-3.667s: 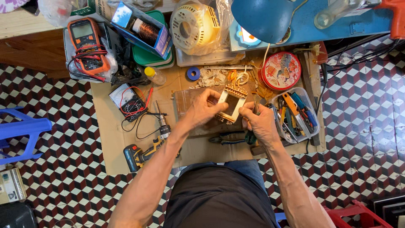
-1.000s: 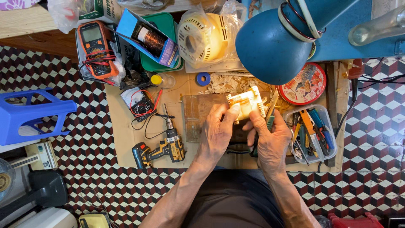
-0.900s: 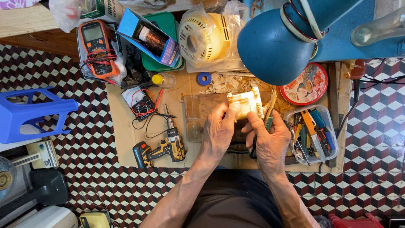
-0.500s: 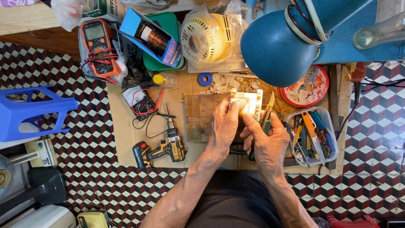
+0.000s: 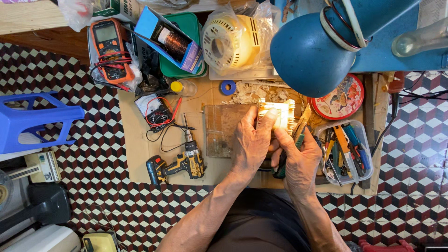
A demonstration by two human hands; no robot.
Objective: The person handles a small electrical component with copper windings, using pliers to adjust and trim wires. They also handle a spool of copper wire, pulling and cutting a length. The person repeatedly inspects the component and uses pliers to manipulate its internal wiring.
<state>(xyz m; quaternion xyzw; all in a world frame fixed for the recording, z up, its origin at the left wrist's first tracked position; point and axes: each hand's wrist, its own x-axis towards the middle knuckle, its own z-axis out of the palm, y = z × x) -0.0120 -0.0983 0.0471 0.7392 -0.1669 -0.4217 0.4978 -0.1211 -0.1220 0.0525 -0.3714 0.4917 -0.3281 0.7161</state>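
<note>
Head camera, looking straight down: both hands meet over a small pale coil former (image 5: 276, 115), a cream, ribbed block lit bright by the blue desk lamp (image 5: 317, 51) just above it. The left hand (image 5: 249, 147) curls around its near-left side, thumb tip pressed on the front face; the right hand (image 5: 301, 158) closes on its lower right corner, fingers pinched narrow. So both hands are closed on the piece, neither spread wide. It sits above the cardboard work mat (image 5: 140, 154), at the right edge of a clear scratched plastic sheet (image 5: 221, 128), with pale shavings (image 5: 249, 93) just behind it. By the look of it, it is stiff and light, likely brittle at the thin ribs and flanges, so the solid side walls seem the safest place to grip, which is where the fingers are. Its far side is hidden by glare. Under the right palm a green-handled tool (image 5: 282, 169) peeks out; whether the hand grips it too, I cannot tell. Well to the left lies a cordless drill (image 5: 179, 163), and just right of the hands a clear tub of hand tools (image 5: 347, 151).
</note>
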